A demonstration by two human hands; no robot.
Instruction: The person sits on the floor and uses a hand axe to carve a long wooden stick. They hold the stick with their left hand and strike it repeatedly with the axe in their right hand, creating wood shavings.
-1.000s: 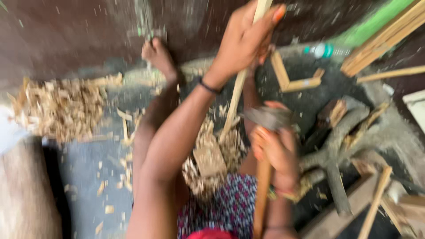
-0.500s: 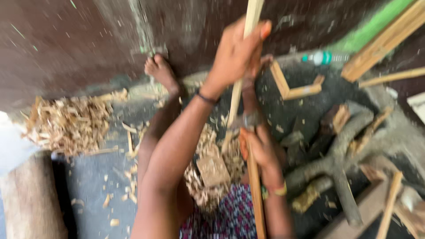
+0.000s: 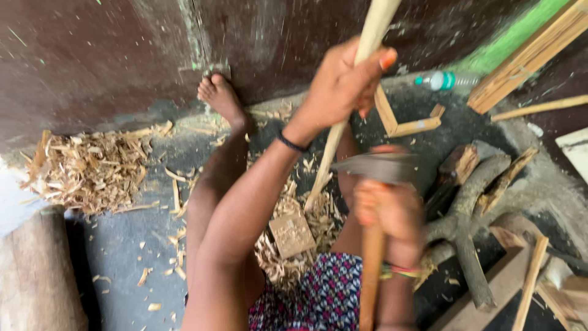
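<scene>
Wooden stick [image 3: 334, 150], pale and long, stands nearly upright in the middle of the view. Its top runs out of the frame and its lower end is planted among chips just above a small wooden block [image 3: 293, 234], between the seated person's bare legs. A dark stained wall [image 3: 92, 55] fills the background, with a grey floor [image 3: 122, 245] below it. A thick log [image 3: 33, 276] lies at the lower left, and a forked branch [image 3: 465, 214] lies on the right beside some planks [image 3: 527, 58]. A heap of shavings [image 3: 92, 168] sits well apart to the left, and a plastic bottle [image 3: 444, 79] lies near the wall. The left hand [image 3: 340, 86] grips the stick high up, fingers wrapped round it and pressed together, thumb laid across the front. The right hand [image 3: 386, 211] is blurred; it is closed round the wooden handle [image 3: 370, 270] just below the hatchet head [image 3: 373, 167], though its separate fingers cannot be made out. The head hangs beside the lower part of the stick, just to its right, and whether the edge touches the wood cannot be told. Judging by the chips around the block and the raised blade, this looks like the middle of paring the stick's lower end, with a stroke under way. A further cut would seem to call for the stick's foot held firm on the block, the blade coming down at a shallow angle along the grain, and the left hand kept well above the blade's path.
</scene>
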